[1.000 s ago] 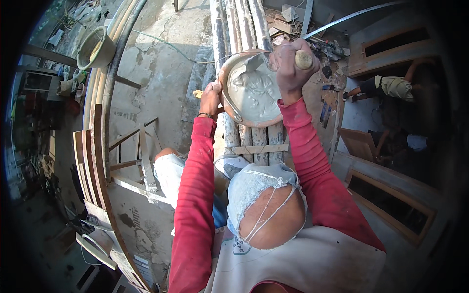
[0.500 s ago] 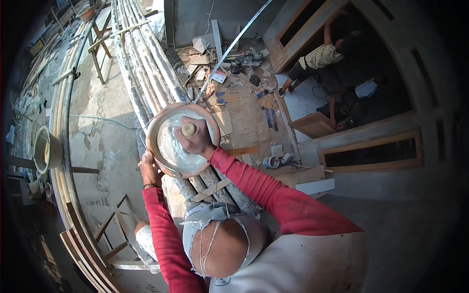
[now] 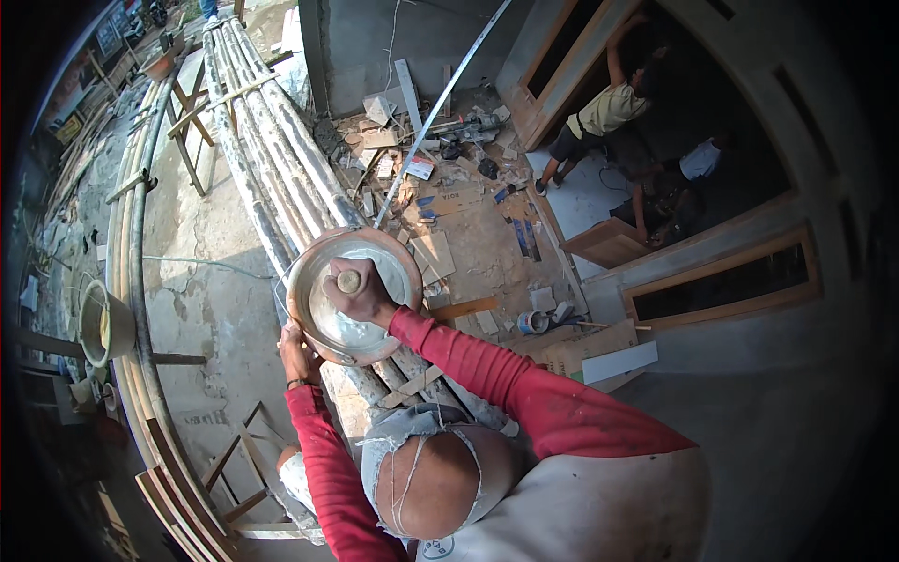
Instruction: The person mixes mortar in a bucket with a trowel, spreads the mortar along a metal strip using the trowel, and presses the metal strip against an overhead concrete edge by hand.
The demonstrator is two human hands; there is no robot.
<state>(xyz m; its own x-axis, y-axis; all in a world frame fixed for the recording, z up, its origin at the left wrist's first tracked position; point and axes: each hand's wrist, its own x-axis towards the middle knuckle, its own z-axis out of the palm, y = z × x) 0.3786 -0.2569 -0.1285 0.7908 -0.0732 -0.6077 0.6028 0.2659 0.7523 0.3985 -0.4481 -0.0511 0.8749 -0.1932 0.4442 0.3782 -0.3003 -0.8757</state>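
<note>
A wide terracotta-coloured bucket [image 3: 413, 267] with a wire handle stands on a platform of paste-spattered poles [image 3: 298, 201]. Wet whitish paste [image 3: 354, 333] coats its inside. My right hand [image 3: 367, 298] is down inside the bucket, closed round a tool with a rounded wooden handle [image 3: 348, 281]. The handle's end points up at me; the tool's working end is hidden under the hand and paste. At the bucket's near left side, my left hand [image 3: 298, 356] grips the rim and outer wall, its fingers partly hidden.
Another bucket [image 3: 105, 323] hangs or stands by the poles at far left. Wood scraps, tile pieces and a paint can [image 3: 534, 322] litter the floor to the right. A long metal strip [image 3: 440, 108] leans across. Two people [image 3: 609, 112] are at a doorway.
My right hand has shifted left within the bucket, the tool still in its grip. My left hand keeps its hold on the rim. The whole view has tilted slightly, so the bucket appears lower.
</note>
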